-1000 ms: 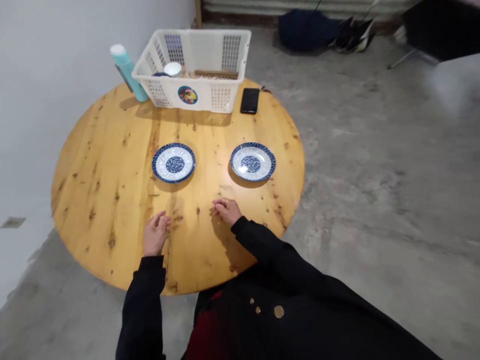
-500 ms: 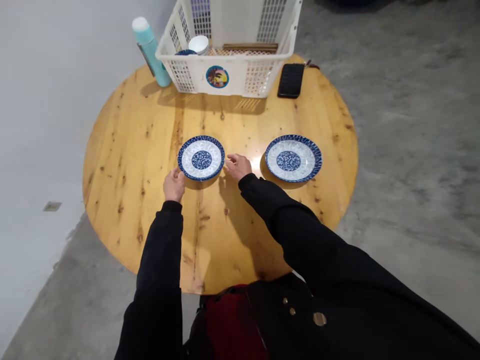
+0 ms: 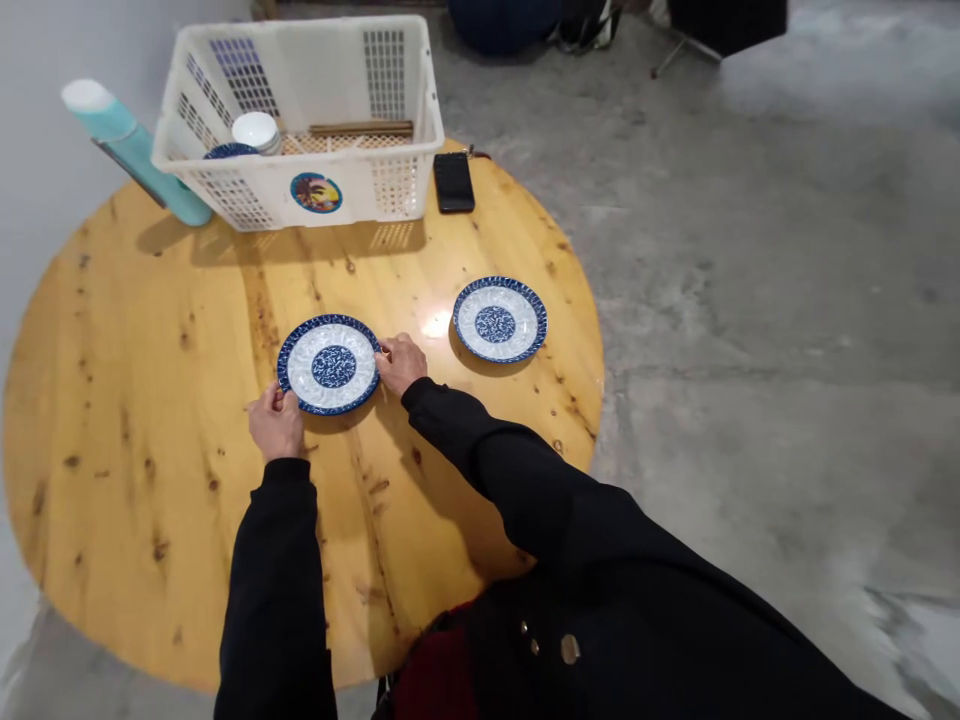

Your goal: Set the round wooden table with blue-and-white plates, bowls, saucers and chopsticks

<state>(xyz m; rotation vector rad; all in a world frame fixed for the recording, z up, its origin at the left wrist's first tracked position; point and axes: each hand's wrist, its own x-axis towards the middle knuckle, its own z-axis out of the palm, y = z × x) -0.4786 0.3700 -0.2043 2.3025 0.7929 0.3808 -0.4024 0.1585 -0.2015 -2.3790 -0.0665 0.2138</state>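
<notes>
A blue-and-white patterned plate [image 3: 330, 365] lies flat on the round wooden table [image 3: 150, 400]. My left hand [image 3: 275, 423] grips its near-left rim with curled fingers. My right hand [image 3: 400, 362] holds the rim on the opposite, right side, fingers closed on the edge. A second matching plate [image 3: 499, 319] rests untouched further right on the table.
At the table's far side stands a white plastic basket [image 3: 300, 195] holding a white bowl [image 3: 256, 131], a blue dish and wooden chopsticks. A teal bottle [image 3: 131, 150] leans left of it, a black phone [image 3: 454, 182] lies right of it. Grey concrete floor surrounds the table.
Both hands moved forward from the table's near part to the left plate and closed on its rim. The camera view shifted right and closer.
</notes>
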